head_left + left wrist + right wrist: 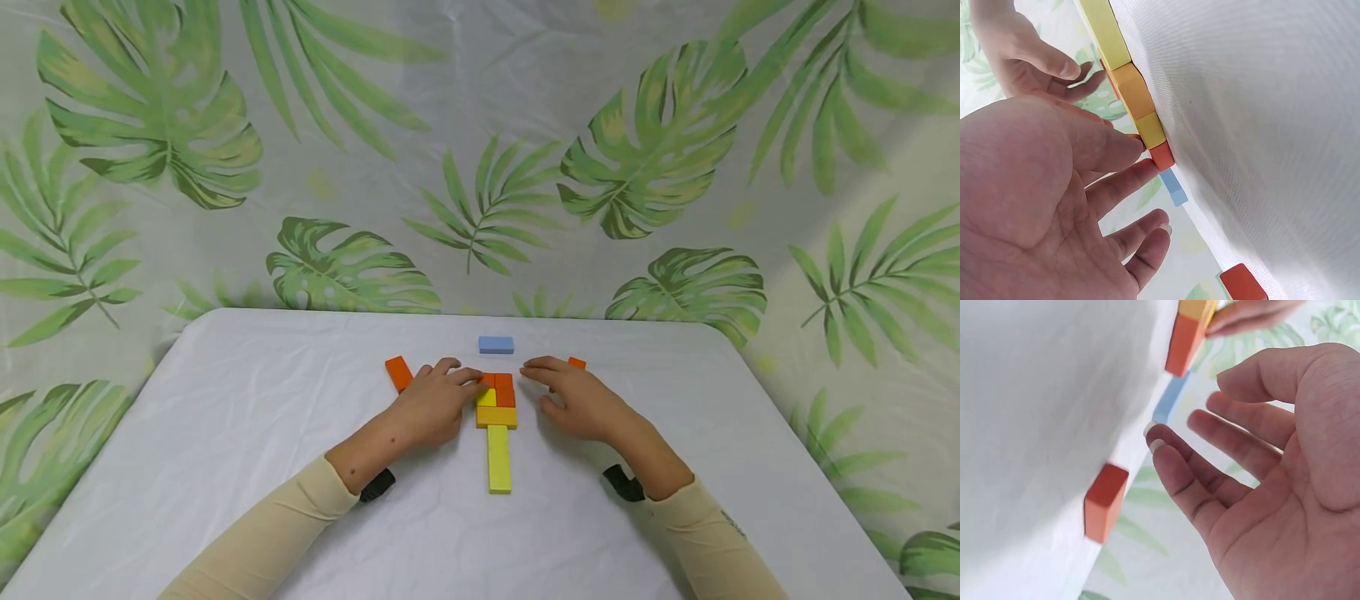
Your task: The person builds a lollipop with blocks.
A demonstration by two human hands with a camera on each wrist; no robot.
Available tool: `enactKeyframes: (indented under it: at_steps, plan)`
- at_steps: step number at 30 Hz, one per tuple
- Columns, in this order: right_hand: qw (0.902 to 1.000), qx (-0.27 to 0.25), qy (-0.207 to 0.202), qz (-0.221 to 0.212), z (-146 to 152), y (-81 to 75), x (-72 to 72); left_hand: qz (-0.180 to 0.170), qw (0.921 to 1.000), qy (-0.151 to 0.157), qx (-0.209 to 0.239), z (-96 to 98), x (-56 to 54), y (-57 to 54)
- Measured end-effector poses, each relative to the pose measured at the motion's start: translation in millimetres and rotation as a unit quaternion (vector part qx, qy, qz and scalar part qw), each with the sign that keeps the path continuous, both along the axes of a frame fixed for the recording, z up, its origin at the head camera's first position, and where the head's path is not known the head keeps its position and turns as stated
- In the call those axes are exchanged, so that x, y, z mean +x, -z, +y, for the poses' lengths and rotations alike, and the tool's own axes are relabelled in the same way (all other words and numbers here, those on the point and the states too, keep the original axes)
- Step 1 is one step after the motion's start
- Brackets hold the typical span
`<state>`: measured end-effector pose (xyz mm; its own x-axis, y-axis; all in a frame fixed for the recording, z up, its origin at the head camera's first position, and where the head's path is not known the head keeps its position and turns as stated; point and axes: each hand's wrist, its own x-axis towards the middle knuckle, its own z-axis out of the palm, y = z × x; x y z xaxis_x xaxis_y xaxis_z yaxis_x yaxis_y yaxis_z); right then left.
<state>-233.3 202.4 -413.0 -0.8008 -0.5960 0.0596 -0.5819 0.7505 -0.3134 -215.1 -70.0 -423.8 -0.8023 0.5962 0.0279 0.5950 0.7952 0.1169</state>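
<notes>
Flat blocks lie together mid-table in the head view: red-orange blocks at the far end, a small yellow block, an amber block across, and a long pale-yellow block pointing toward me. My left hand is at the left side of this group. In the left wrist view its thumb and a fairly straight finger touch the yellow block and the red-orange block. My right hand hovers to the right with fingers loosely bent, apart from the blocks and holding nothing.
A blue block lies beyond the group. One orange block is beyond my left hand, and another orange block is partly hidden behind my right hand. A white cloth covers the table; a leaf-patterned curtain hangs behind.
</notes>
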Motion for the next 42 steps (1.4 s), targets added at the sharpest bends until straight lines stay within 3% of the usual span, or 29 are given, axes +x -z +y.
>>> enactKeyframes:
  at_steps: [13,18,30,42]
  plan:
    - [0.9982,0.034,0.032,0.038,32.0,-9.6,-9.6,0.006,0.9999,0.010,0.003,-0.7,-0.7,2.3]
    - [0.9965,0.060,0.051,0.026,43.0,-13.2,-10.3,0.001,1.0000,0.008,0.001,-0.5,-1.2,3.3]
    - [0.9938,0.102,0.043,-0.003,53.6,-14.1,-12.3,0.000,0.9998,0.016,0.011,-1.9,-0.1,2.2]
    - [0.9939,0.099,0.047,-0.014,50.5,-16.3,-8.0,0.002,0.9999,0.011,0.005,-2.0,-1.0,4.0]
